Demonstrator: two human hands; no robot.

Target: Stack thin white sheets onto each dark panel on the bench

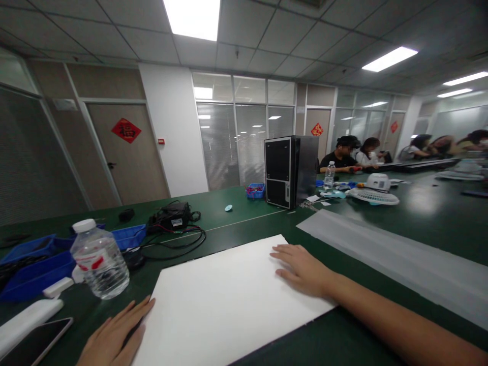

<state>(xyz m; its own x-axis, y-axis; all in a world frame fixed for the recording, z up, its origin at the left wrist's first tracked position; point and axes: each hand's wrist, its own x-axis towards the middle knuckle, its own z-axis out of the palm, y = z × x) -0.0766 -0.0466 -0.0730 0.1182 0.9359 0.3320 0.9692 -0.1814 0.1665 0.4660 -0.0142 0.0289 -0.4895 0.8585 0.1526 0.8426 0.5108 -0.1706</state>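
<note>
A large white sheet (217, 300), paper or thin board, lies flat on the green table right in front of me. My right hand (301, 269) rests on its right part, fingers stretched out and slightly apart, palm down. At the sheet's left edge is my left hand (118, 333), fingers extended, the tips touching or just beside the edge. Neither hand grips anything. Beyond my left hand stands a clear water bottle (101, 267) with a white cap. A phone (36, 343) lies to the left of that hand, next to a white elongated object (30, 320).
Blue trays (36, 282) and a black power adapter (171, 216) with loose cables sit at the left. A black computer tower (290, 170) stands at the back. A translucent strip (396, 259) runs along the right. Other people (343, 155) sit at the far right.
</note>
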